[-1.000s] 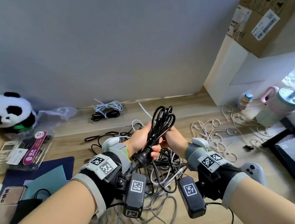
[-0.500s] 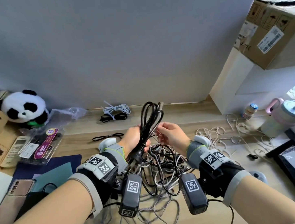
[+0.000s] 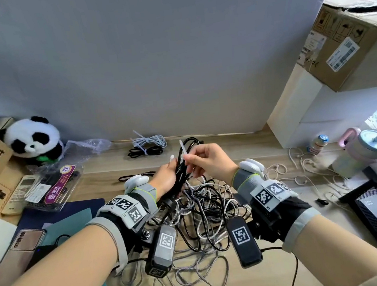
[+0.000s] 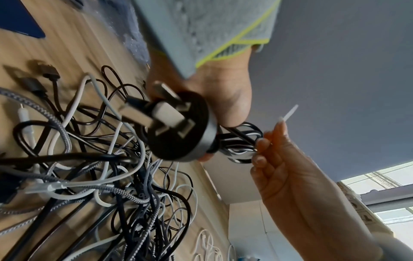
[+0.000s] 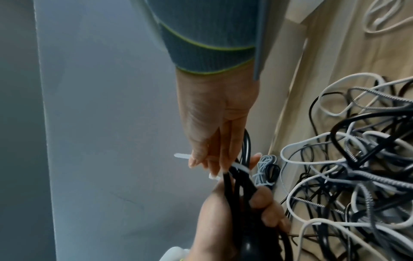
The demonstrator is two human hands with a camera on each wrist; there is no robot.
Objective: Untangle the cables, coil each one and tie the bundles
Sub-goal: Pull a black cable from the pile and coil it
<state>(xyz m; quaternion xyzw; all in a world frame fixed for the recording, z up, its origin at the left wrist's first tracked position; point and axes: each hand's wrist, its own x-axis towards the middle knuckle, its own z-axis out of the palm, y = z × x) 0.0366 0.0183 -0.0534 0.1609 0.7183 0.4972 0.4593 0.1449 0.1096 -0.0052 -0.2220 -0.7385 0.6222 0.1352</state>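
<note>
Left hand (image 3: 166, 176): fingers wrapped round coiled black cable (image 3: 182, 158). Right hand (image 3: 209, 161): pinching white zip tie (image 3: 182, 147) wrapped round that coil. Tangled cables (image 3: 200, 214) on surface (image 3: 243, 142).

Cable tangle (image 3: 200, 216) sits mid-desk (image 3: 243, 142); tied bundles (image 3: 146, 146) behind it by the wall, panda (image 3: 33, 140) far left, boxes (image 3: 335, 88) right.

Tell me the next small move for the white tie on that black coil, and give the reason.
Probably feed the white zip tie's free tip into its head and pull snug: the left hand grips the coiled black power cable, the right hand pinches the tie, which lies across the coil with both ends loose.
</note>
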